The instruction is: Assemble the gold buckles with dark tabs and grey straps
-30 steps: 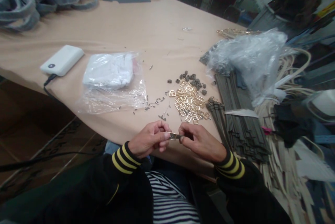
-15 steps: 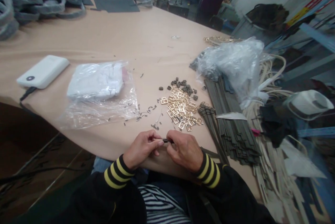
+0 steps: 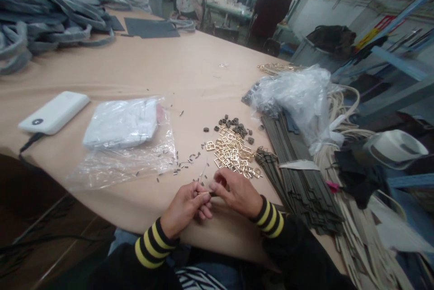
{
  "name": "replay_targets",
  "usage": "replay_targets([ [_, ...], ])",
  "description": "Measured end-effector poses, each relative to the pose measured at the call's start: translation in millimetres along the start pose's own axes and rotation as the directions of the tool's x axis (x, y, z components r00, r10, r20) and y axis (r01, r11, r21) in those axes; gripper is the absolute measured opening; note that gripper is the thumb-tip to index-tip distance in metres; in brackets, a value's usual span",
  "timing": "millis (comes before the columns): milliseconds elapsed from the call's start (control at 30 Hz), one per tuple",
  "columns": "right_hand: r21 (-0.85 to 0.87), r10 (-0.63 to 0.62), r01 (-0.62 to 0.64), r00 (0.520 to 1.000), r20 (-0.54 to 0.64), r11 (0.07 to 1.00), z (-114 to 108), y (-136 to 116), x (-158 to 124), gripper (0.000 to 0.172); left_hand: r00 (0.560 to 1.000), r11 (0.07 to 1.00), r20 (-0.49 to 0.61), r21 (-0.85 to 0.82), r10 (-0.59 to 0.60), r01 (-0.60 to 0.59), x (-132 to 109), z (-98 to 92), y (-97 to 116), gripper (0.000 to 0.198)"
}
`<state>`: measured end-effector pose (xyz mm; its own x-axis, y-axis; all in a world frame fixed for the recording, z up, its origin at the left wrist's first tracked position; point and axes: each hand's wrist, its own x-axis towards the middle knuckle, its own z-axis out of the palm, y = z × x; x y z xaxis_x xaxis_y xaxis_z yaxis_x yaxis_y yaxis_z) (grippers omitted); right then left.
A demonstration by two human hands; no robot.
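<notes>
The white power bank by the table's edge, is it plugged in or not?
Plugged in. A dark cable runs from the near end of the white power bank and drops over the table edge.

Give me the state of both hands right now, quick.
Left hand: closed, pinching one end of a small buckle piece.
Right hand: closed, pinching the other end of the same piece.

A tan table [image 3: 169, 59] bears gold buckles [image 3: 232, 152], straps [image 3: 298, 177] and a power bank [image 3: 54, 111].
</notes>
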<state>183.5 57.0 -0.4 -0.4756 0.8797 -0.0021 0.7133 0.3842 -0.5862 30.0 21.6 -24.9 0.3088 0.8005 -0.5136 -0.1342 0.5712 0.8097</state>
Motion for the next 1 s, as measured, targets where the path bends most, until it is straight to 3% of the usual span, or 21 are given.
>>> replay_targets([
  [133, -0.185, 0.012, -0.026, 0.997, -0.073, 0.982, -23.1, 13.5, 66.4, 0.012, 0.999, 0.998, -0.035, -0.066, -0.014, 0.012, 0.2, -2.3, 0.5, 0.031],
  [267, -0.368, 0.084, -0.079, 0.996, -0.002, 0.926, -19.8, 22.3, 132.1, 0.017, 0.998, 0.995, -0.049, -0.099, -0.029, 0.024, 0.9, -4.8, -1.2, 0.030],
  [367, -0.391, 0.114, -0.099, 0.993, 0.014, 0.915, -8.8, 25.3, 154.1, 0.016, 0.998, 0.992, -0.060, -0.121, -0.030, 0.023, 1.2, -5.7, -1.7, 0.030],
  [467, -0.396, 0.126, -0.102, 0.991, 0.035, 0.913, -3.2, 29.3, 158.1, 0.017, 0.998, 0.993, -0.061, -0.118, -0.019, 0.012, 1.4, -5.7, -1.1, 0.028],
  [633, -0.370, 0.144, -0.112, 0.988, 0.060, 0.922, -6.4, 29.8, 154.3, 0.019, 0.998, 0.995, -0.063, -0.099, -0.004, -0.002, 0.4, -5.3, -0.5, 0.028],
  [733, -0.336, 0.113, -0.086, 0.992, 0.062, 0.938, -17.4, 17.1, 134.9, 0.019, 0.998, 0.995, -0.069, -0.102, -0.001, -0.006, -0.8, -5.0, -1.0, 0.029],
  [867, -0.148, 0.015, -0.021, 0.999, -0.040, 0.989, -33.7, -5.0, 73.8, 0.016, 0.998, 0.997, -0.058, -0.078, 0.009, -0.014, -0.6, -4.5, -1.3, 0.028],
  [1000, -0.005, 0.089, -0.090, 0.993, -0.078, 0.996, -23.0, -14.5, 7.4, 0.015, 0.999, 0.999, -0.044, -0.037, 0.023, -0.025, 0.0, -3.2, -1.3, 0.027],
])
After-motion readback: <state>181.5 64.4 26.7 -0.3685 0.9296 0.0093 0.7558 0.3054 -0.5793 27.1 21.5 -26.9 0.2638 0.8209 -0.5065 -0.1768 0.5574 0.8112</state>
